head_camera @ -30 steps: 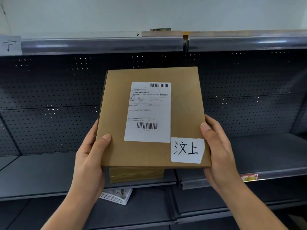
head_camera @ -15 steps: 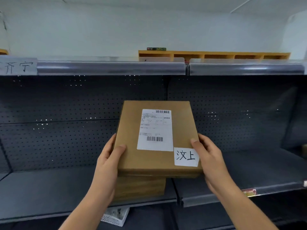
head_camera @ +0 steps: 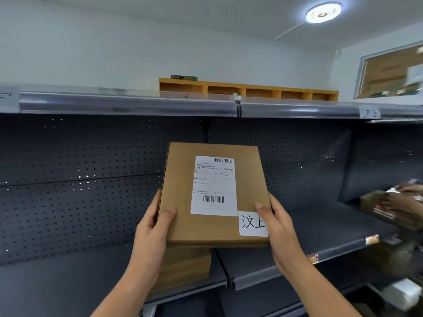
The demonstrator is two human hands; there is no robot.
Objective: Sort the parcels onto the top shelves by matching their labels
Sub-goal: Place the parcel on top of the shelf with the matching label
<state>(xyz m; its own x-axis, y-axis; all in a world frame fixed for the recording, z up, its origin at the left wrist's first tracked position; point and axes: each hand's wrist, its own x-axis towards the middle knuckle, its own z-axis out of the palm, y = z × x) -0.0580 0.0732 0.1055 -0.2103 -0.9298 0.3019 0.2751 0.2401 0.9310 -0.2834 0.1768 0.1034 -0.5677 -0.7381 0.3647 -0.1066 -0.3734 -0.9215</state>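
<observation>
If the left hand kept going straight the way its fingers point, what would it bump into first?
Probably the dark pegboard behind the shelf. The left hand points up and forward along the box edge; depth is hard to judge.

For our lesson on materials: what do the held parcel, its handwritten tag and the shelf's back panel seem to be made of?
Parcel: likely matte brown cardboard, with creased edges.
Handwritten tag: plain white paper, marked in black ink.
Back panel: probably dark painted metal, punched with regular rows of holes.
</observation>
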